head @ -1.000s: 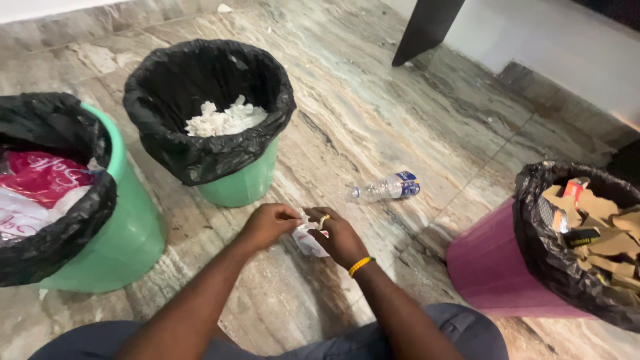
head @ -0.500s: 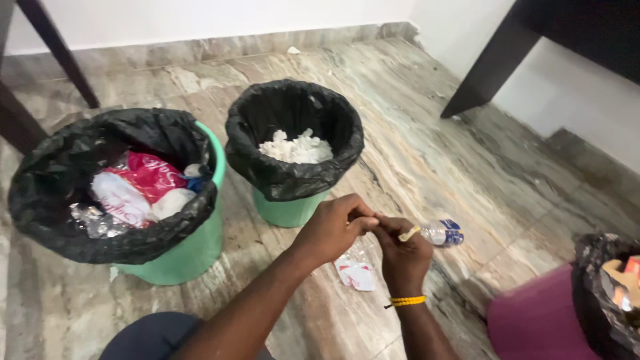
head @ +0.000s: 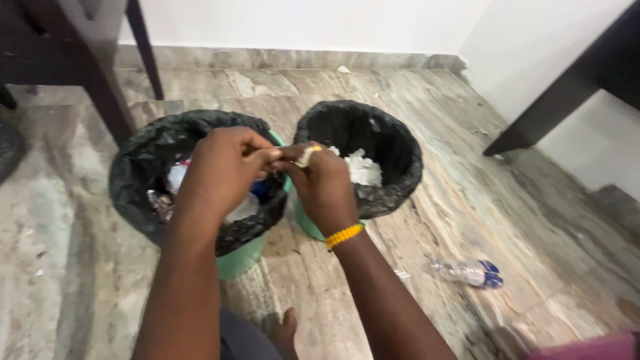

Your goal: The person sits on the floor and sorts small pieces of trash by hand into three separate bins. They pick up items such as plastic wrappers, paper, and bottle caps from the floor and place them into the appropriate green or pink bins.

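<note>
My left hand point(head: 223, 170) and my right hand point(head: 323, 183) meet fingertip to fingertip above the left green bin point(head: 237, 263), which has a black liner point(head: 133, 180). Both pinch a thin plastic wrapper point(head: 243, 208). Most of it is hidden by the fingers, and a pale piece hangs under my left hand over the bin's mouth. My right wrist wears a yellow bead bracelet point(head: 343, 235), and a ring shows on one finger. Just right of my hands stands a second black-lined bin point(head: 400, 173) with crumpled white paper point(head: 363, 170) inside.
A crushed clear plastic bottle point(head: 467, 272) with a blue label lies on the marble floor to the right. Dark furniture legs stand at the back left point(head: 100, 87) and at the right point(head: 553, 100). A pink bin's edge point(head: 587, 350) shows at the bottom right.
Both hands rose from low over the floor and moved left, carrying the wrapper over the left bin. The view swung left, so the pink bin has nearly left the frame.
</note>
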